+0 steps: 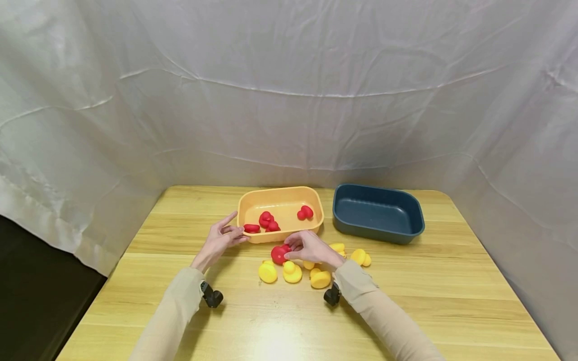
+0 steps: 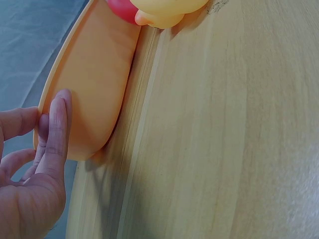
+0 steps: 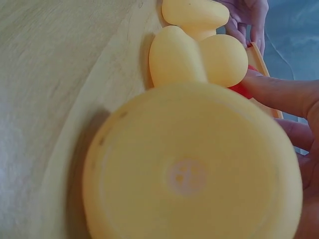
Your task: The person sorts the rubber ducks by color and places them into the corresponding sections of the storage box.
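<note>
My right hand (image 1: 308,246) pinches a red rubber duck (image 1: 279,254) just in front of the orange bin (image 1: 282,235). In the right wrist view only a sliver of that red duck (image 3: 241,90) shows beside a finger. At the bin's near left corner, my left hand (image 1: 221,237) holds the rim, with fingers against the outer wall in the left wrist view. Several red ducks (image 1: 266,218) lie inside this bin. Yellow ducks (image 1: 292,273) sit on the table around and below my right hand, some partly hidden by it.
A dark blue bin (image 1: 378,233) with nothing in it stands to the right of the orange one. One yellow duck (image 1: 359,257) lies in front of it. The wooden table (image 1: 253,321) ends at a grey-white curtain (image 1: 293,125) behind the bins.
</note>
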`<state>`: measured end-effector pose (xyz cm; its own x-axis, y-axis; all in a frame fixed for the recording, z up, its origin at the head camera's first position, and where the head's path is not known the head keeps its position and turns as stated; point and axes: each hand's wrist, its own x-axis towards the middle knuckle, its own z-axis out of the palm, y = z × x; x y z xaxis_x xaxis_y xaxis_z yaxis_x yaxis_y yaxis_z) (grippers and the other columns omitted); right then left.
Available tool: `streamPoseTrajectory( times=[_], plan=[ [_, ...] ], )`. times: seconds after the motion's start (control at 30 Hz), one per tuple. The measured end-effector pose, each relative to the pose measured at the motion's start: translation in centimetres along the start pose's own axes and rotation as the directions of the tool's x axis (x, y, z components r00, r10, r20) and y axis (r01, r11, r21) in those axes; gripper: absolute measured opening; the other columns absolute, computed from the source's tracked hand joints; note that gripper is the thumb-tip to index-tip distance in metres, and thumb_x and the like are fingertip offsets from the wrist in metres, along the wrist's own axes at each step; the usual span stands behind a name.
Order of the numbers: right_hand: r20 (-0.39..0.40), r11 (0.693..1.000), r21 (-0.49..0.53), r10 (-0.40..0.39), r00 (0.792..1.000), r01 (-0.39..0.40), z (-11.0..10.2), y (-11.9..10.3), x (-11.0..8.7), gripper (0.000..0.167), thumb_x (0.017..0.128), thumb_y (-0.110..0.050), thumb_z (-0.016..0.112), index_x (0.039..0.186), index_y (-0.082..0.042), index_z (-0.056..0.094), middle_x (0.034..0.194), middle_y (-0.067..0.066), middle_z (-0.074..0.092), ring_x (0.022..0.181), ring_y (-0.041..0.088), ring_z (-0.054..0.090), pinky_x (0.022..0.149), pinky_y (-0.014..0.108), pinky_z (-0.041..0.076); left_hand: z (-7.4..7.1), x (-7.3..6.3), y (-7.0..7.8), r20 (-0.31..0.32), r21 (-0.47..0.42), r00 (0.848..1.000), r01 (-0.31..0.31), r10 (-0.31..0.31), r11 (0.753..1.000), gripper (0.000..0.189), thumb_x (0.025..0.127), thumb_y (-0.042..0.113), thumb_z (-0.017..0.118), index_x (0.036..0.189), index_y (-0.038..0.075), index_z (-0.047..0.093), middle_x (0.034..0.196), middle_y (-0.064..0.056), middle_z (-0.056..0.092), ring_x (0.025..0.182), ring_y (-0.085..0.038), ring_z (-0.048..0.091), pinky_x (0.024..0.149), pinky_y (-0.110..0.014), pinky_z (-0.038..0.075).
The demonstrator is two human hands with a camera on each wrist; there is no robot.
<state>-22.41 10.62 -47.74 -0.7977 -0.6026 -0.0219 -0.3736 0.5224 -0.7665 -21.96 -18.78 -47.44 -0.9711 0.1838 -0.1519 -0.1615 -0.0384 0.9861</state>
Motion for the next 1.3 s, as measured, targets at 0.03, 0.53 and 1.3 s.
streamPoseTrajectory(
  times=[0.03,0.53,1.3],
  plan=[
    [-0.001,1.0,0.003,-0.003,1.0,0.003,0.0,0.0,-0.1,0.035,0.087,-0.019,0.08,0.114,0.002,0.07,0.107,0.013,0.075,0.091,0.016,0.07,0.085,0.024,0.061,0.0,0.0,0.0,-0.001,-0.002,1.0,0.001,-0.001,1.0,0.072,0.101,-0.001,0.055,0.162,0.008,0.017,0.094,-0.001,0.063,0.086,-0.014,0.076,0.087,-0.023,0.061],
    [-0.039,0.993,0.114,-0.015,0.999,0.019,-0.7,-0.2,-0.9,0.037,0.086,-0.016,0.081,0.117,0.001,0.07,0.11,0.015,0.075,0.096,0.021,0.073,0.088,0.027,0.062,0.0,0.1,-0.1,0.003,-0.015,1.0,-0.006,0.007,1.0,0.074,0.1,-0.003,0.055,0.161,0.006,0.016,0.097,-0.004,0.064,0.085,-0.013,0.075,0.088,-0.026,0.061],
    [-0.096,0.979,0.204,0.027,0.995,-0.007,-4.0,-1.6,-0.9,0.041,0.085,-0.017,0.082,0.119,0.002,0.068,0.115,0.019,0.074,0.101,0.026,0.074,0.093,0.035,0.062,0.0,0.1,0.0,0.0,-0.001,1.0,0.003,-0.003,1.0,0.072,0.101,-0.001,0.055,0.162,0.007,0.017,0.1,-0.007,0.064,0.085,-0.013,0.075,0.092,-0.03,0.061]
  ],
)
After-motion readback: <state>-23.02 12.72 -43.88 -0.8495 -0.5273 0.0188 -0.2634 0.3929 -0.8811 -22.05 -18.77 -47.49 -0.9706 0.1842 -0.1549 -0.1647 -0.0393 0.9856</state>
